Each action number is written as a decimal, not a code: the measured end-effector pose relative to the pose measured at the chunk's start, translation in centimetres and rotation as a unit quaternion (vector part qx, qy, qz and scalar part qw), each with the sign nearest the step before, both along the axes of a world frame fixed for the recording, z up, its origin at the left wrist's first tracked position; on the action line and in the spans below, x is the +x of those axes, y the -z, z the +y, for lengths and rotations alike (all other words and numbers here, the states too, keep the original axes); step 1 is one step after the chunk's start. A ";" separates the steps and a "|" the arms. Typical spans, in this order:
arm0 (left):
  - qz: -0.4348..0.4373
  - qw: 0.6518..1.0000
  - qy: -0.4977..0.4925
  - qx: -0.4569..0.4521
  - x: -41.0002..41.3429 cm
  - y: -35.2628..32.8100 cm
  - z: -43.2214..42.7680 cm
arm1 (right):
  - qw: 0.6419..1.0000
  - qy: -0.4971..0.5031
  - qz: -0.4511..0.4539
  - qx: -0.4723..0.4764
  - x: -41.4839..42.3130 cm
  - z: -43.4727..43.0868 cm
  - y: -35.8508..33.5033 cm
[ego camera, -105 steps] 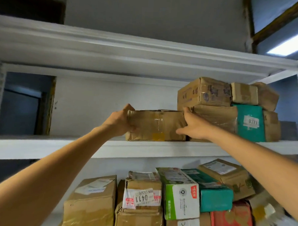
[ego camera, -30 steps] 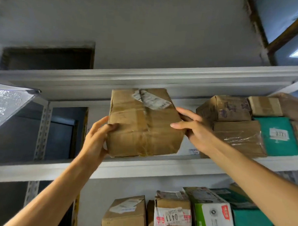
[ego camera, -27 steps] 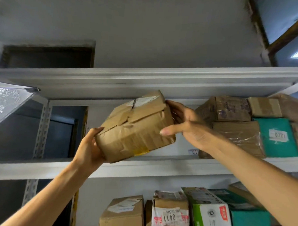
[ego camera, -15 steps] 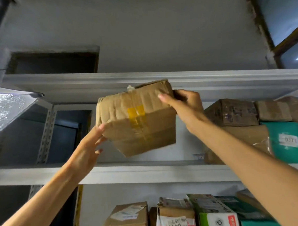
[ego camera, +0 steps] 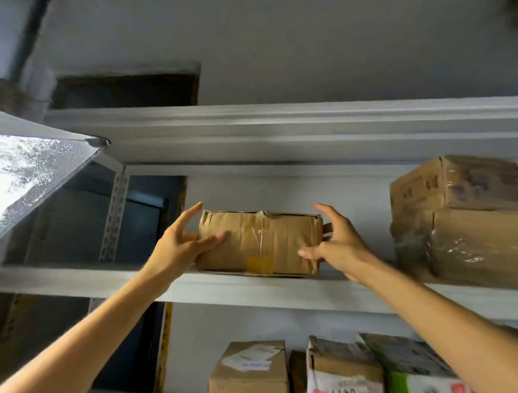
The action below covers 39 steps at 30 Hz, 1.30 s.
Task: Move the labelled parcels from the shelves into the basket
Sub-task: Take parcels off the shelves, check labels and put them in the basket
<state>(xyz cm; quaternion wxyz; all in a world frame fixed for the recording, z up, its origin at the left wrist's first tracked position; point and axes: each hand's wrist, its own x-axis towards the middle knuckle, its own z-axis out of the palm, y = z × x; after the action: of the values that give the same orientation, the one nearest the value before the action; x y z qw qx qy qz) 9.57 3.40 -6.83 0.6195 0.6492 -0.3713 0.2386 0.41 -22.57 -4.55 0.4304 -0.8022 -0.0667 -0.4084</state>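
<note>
Brown parcel [ego camera: 258, 244] lies flat on the upper shelf [ego camera: 248, 288], at my 12 o'clock and overhead, its long axis running 9 to 3 o'clock along the shelf edge. My left hand [ego camera: 180, 246] is at its 9 o'clock end, spread open, thumb laid on the front face. My right hand [ego camera: 336, 244] is at the 3 o'clock end, also spread, thumb tip on the front face; neither hand clamps it. Both are equally near. No label shows on the facing side. Stacked cartons [ego camera: 464, 223] stand well apart at 3 o'clock. Basket not in view. Judgement: any lift calls for a two-handed squeeze along that axis.
</note>
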 end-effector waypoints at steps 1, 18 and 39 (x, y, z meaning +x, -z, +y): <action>-0.012 1.000 -0.020 0.015 0.8 0.1 0.4 | 0.999 0.018 -0.002 -0.026 0.9 0.2 0.6; -0.081 0.958 -0.262 0.086 9.1 0.0 5.0 | 0.987 0.100 -0.080 -0.098 10.9 7.3 0.2; -0.247 0.860 -0.263 0.361 -3.4 -3.3 -12.3 | 0.883 0.251 0.184 -0.351 -6.3 -1.1 -2.7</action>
<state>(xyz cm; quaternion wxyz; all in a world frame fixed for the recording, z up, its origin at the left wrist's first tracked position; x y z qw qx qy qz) 6.17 -8.94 -3.53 0.1437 0.8204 -0.3879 0.3947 -5.85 -23.63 -1.81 0.0080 -0.9516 0.0780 -0.2972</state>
